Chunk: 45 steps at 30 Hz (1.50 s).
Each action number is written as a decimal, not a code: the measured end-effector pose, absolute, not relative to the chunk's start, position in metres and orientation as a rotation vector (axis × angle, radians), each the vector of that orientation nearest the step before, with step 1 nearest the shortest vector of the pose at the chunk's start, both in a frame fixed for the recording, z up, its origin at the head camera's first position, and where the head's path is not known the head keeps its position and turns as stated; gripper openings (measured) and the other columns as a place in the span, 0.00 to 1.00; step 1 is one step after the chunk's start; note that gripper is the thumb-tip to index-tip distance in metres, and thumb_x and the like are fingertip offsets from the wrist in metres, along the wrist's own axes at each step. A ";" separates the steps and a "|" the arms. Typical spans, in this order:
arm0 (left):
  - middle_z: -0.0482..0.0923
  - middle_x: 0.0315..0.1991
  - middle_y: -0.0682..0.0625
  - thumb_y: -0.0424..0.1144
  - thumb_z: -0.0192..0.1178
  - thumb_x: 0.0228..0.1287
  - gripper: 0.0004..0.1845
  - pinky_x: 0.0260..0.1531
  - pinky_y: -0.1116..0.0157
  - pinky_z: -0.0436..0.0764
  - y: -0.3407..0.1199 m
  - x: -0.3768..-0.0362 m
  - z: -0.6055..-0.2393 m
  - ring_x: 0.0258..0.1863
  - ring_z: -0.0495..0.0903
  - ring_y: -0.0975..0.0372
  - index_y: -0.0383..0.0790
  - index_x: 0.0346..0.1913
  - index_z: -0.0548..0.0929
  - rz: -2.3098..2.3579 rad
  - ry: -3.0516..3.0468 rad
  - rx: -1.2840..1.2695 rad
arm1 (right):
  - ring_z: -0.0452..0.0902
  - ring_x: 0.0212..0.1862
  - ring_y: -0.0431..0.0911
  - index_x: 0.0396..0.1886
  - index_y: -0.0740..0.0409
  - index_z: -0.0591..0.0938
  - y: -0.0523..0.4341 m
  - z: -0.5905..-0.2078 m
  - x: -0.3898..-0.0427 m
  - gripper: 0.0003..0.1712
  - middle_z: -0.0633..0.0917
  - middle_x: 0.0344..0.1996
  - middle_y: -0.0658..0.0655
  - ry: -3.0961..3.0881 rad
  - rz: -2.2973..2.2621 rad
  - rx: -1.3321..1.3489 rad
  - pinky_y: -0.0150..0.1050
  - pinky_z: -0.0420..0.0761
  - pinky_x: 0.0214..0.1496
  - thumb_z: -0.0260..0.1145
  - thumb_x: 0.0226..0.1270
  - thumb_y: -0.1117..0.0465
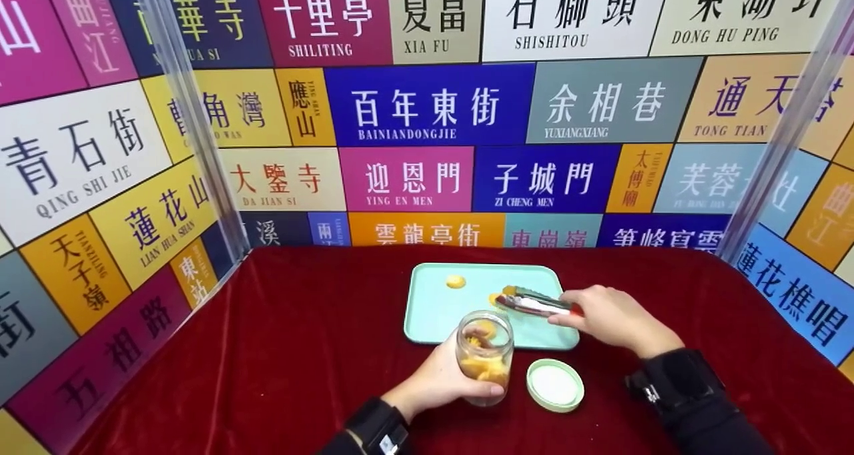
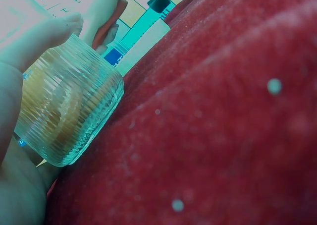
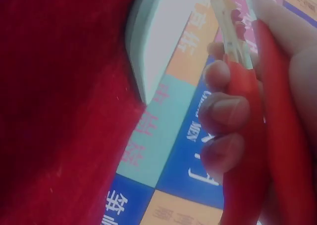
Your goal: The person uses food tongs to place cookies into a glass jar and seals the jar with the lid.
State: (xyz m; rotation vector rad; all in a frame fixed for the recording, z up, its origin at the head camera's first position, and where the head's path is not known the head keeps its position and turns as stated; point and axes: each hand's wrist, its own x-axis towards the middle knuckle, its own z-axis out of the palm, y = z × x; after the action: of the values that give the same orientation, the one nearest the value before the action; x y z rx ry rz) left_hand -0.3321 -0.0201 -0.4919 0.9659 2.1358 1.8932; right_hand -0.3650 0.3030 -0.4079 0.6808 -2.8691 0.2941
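Observation:
My left hand point(image 1: 437, 381) grips a clear glass jar point(image 1: 486, 391), tilted a little, with several yellow-brown pieces inside. Ribbed glass and the pieces behind it show up close in the left wrist view. In my right hand point(image 1: 610, 318) is a pair of metal tongs point(image 1: 534, 303) with red handles point(image 3: 247, 136), fingers wrapped around them. The tongs' tips are over the mint green tray point(image 1: 427, 315), at a yellow piece point(image 1: 496, 299) on its right half. Another round yellow piece point(image 1: 455, 281) lies near the tray's back left.
A pale green lid point(image 1: 555, 385) lies right of the jar, in front of the tray. Dark red cloth point(image 1: 300, 348) covers the table. Printed panels point(image 1: 427, 108) with large characters stand behind and at both sides, with clear corner posts point(image 1: 200, 108).

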 end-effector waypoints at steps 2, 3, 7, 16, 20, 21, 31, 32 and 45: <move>0.84 0.57 0.55 0.38 0.86 0.49 0.47 0.67 0.64 0.76 -0.020 -0.333 -0.491 0.58 0.83 0.63 0.40 0.72 0.71 1.885 2.149 0.966 | 0.74 0.30 0.41 0.48 0.53 0.89 0.308 -0.404 -0.363 0.27 0.85 0.31 0.45 -2.861 0.300 0.670 0.43 0.76 0.34 0.70 0.71 0.34; 0.84 0.57 0.55 0.38 0.86 0.49 0.47 0.67 0.64 0.76 -0.019 -0.333 -0.491 0.58 0.83 0.63 0.39 0.72 0.71 1.881 2.153 0.968 | 0.75 0.31 0.41 0.50 0.53 0.89 0.311 -0.401 -0.361 0.29 0.86 0.32 0.45 -2.859 0.301 0.665 0.44 0.77 0.35 0.69 0.72 0.34; 0.84 0.57 0.55 0.39 0.86 0.49 0.47 0.67 0.64 0.76 -0.019 -0.333 -0.490 0.58 0.83 0.63 0.39 0.72 0.72 1.874 2.167 0.976 | 0.75 0.32 0.41 0.53 0.52 0.89 0.320 -0.391 -0.355 0.31 0.85 0.32 0.44 -2.867 0.313 0.639 0.44 0.77 0.35 0.66 0.73 0.31; 0.85 0.57 0.55 0.39 0.86 0.49 0.47 0.67 0.64 0.76 -0.020 -0.332 -0.491 0.58 0.83 0.63 0.40 0.72 0.72 1.883 2.168 0.978 | 0.74 0.33 0.42 0.54 0.48 0.89 0.325 -0.366 -0.339 0.29 0.83 0.31 0.43 -2.870 0.331 0.594 0.42 0.74 0.36 0.66 0.72 0.30; 0.84 0.57 0.55 0.39 0.86 0.49 0.47 0.67 0.64 0.76 -0.020 -0.331 -0.492 0.58 0.83 0.63 0.43 0.72 0.72 1.883 2.160 0.976 | 0.73 0.32 0.42 0.53 0.47 0.89 0.324 -0.355 -0.330 0.29 0.81 0.29 0.43 -2.841 0.318 0.591 0.42 0.72 0.35 0.66 0.72 0.30; 0.84 0.57 0.55 0.39 0.86 0.49 0.46 0.67 0.64 0.76 -0.020 -0.331 -0.491 0.58 0.83 0.63 0.43 0.72 0.72 1.883 2.157 0.975 | 0.73 0.32 0.41 0.53 0.47 0.89 0.323 -0.352 -0.328 0.29 0.80 0.28 0.42 -2.834 0.315 0.591 0.42 0.72 0.34 0.66 0.72 0.29; 0.84 0.57 0.55 0.39 0.86 0.49 0.48 0.67 0.64 0.76 -0.020 -0.332 -0.494 0.58 0.83 0.63 0.40 0.73 0.71 1.881 2.154 0.956 | 0.75 0.34 0.41 0.54 0.43 0.88 0.311 -0.328 -0.303 0.28 0.85 0.34 0.41 -2.798 0.293 0.636 0.43 0.75 0.38 0.65 0.71 0.29; 0.84 0.57 0.55 0.39 0.86 0.49 0.48 0.67 0.64 0.76 -0.020 -0.333 -0.494 0.58 0.83 0.63 0.40 0.73 0.71 1.881 2.153 0.955 | 0.76 0.35 0.40 0.54 0.42 0.88 0.309 -0.326 -0.300 0.27 0.85 0.34 0.40 -2.789 0.294 0.652 0.44 0.76 0.39 0.65 0.71 0.29; 0.84 0.58 0.56 0.38 0.86 0.48 0.47 0.68 0.64 0.75 -0.020 -0.333 -0.494 0.59 0.83 0.63 0.48 0.71 0.72 1.896 2.150 0.974 | 0.75 0.33 0.34 0.54 0.40 0.90 0.285 -0.318 -0.278 0.26 0.86 0.36 0.34 -2.733 0.280 0.836 0.37 0.76 0.36 0.69 0.68 0.30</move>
State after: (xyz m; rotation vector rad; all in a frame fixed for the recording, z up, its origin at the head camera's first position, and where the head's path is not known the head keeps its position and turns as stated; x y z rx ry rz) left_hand -0.3330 -0.0202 -0.4940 0.9741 2.1503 1.8957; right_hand -0.2780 0.2847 -0.3176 0.8363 -2.7332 0.2803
